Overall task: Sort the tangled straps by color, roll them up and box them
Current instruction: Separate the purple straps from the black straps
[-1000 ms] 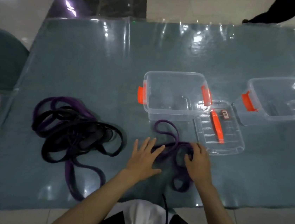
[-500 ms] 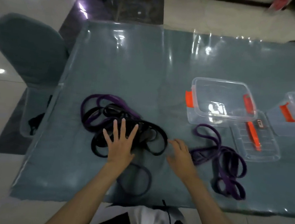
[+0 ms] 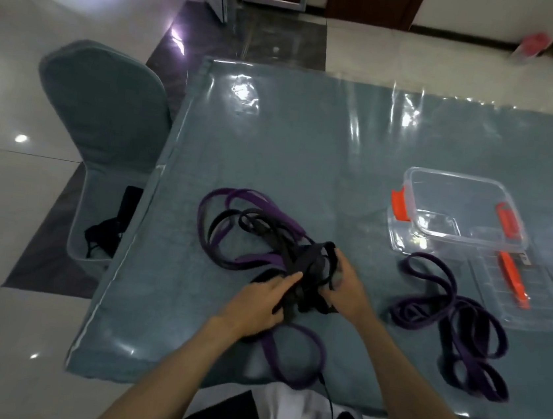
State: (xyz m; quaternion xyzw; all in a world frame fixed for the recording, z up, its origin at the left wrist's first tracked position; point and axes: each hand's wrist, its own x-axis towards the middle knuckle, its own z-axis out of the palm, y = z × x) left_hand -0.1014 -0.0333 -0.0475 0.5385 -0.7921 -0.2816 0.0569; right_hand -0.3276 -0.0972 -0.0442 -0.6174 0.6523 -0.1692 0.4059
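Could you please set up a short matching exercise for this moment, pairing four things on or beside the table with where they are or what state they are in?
Things:
1. tangled black and purple straps
2. loose purple strap
3. clear box
4. lid

Places or states:
A. lies flat on the table, partly under the box's near edge
B. stands open, with orange clips at its ends
C. gripped by the left hand and the right hand
D. lies alone in loops on the table, untouched, right of the hands

Pairs: 1-C, 2-D, 3-B, 4-A
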